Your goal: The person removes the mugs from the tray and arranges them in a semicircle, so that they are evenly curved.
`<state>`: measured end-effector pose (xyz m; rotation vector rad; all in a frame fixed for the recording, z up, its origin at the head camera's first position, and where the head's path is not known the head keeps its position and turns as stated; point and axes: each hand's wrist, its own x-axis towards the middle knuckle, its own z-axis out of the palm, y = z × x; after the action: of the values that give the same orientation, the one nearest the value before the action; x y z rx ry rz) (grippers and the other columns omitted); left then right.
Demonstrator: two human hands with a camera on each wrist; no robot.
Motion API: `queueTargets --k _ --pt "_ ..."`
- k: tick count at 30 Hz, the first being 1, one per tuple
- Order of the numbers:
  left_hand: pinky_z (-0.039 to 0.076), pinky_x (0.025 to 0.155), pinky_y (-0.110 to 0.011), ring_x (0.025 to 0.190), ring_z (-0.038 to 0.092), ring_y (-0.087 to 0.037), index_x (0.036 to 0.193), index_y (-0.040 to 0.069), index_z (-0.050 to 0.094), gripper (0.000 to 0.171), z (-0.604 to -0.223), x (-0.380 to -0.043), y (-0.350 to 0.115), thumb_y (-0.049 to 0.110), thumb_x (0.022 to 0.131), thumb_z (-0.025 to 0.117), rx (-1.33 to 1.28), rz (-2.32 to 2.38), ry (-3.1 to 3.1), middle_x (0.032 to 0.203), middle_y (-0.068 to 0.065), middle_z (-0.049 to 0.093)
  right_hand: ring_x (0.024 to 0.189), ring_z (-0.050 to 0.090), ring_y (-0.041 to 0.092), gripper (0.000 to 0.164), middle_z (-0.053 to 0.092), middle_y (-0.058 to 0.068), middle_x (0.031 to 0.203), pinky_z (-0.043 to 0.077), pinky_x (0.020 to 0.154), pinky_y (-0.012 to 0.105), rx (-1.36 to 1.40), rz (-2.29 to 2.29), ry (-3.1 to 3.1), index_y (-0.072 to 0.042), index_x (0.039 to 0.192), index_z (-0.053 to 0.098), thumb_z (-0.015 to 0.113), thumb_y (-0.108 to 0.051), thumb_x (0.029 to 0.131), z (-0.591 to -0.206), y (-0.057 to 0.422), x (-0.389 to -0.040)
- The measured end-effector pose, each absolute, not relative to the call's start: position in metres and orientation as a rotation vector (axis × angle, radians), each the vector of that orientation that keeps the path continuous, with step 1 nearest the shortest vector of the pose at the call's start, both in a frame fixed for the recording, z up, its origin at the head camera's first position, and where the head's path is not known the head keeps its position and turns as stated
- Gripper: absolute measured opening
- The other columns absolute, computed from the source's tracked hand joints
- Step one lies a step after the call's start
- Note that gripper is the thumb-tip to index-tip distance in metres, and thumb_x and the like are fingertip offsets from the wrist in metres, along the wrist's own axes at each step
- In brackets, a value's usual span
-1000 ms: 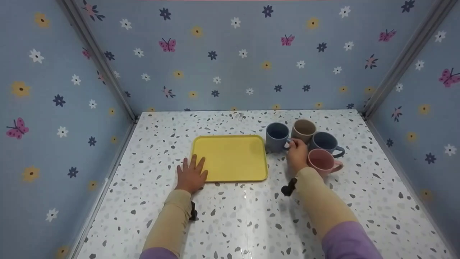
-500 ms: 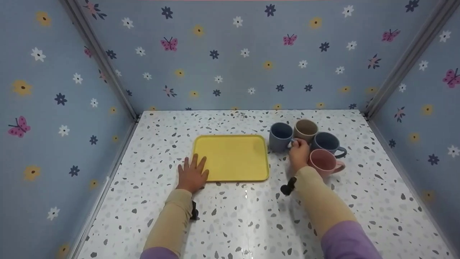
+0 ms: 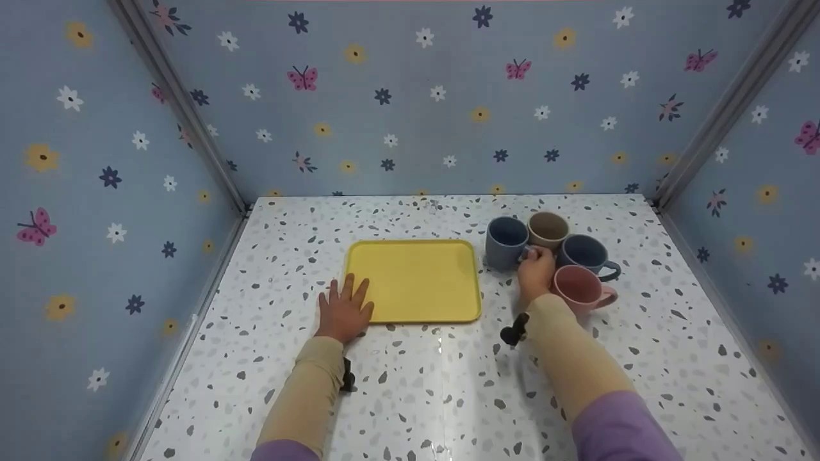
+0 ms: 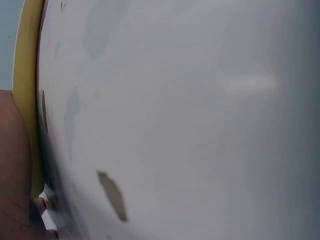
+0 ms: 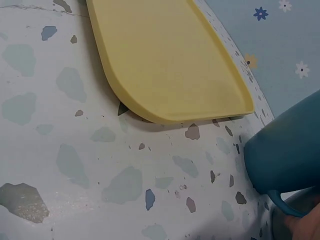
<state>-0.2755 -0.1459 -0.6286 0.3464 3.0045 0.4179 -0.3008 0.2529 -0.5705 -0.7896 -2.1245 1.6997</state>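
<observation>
My left hand (image 3: 344, 312) lies with spread, straight fingers over the lower-left corner of a yellow tray (image 3: 416, 282). In the left wrist view only part of that hand (image 4: 12, 165) shows, against the tray's edge (image 4: 27, 95). My right hand (image 3: 537, 272) pinches the handle of a blue mug (image 3: 505, 246), which stands upright to the right of the tray. The right wrist view shows this mug (image 5: 287, 150) and its handle, with the fingers (image 5: 306, 225) at the frame's edge. A brown mug (image 3: 548, 229), another blue mug (image 3: 584, 253) and a pink mug (image 3: 578, 288) stand close around the hand.
A white speckled table (image 3: 397, 397) bears everything. Blue patterned walls (image 3: 410, 96) enclose it at the back and both sides. The mugs form a tight cluster at the table's right, with the pink mug right beside my right wrist.
My right hand has shifted the held blue mug slightly to the right, away from the tray and closer to the brown mug. My left hand stays on the tray.
</observation>
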Motion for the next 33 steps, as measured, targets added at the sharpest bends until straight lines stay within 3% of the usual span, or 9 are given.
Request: queueTargets --k 24,33 --pt "0.009 0.115 -0.073 0.15 0.009 -0.052 0.162 0.021 0.028 0.061 -0.623 -0.274 -0.143 0.046 0.107 0.037 0.337 0.404 2.989 0.168 -0.015 0.016 0.117 0.055 0.032 0.031 0.056 0.023 0.127 0.044 0.103 0.041 -0.815 1.698 -2.092 0.005 0.133 0.048 0.036 -0.009 0.109 -0.571 0.254 -0.304" --pt "0.013 0.113 -0.075 0.148 0.014 -0.054 0.159 0.018 0.035 0.059 -0.625 -0.273 -0.144 0.043 0.106 0.042 0.354 0.445 3.047 0.166 -0.017 0.023 0.127 0.048 0.033 0.033 0.049 0.025 0.138 0.039 0.109 0.042 -0.755 1.689 -2.127 0.006 0.136 0.045 0.035 -0.008 0.108 -0.57 0.256 -0.302"
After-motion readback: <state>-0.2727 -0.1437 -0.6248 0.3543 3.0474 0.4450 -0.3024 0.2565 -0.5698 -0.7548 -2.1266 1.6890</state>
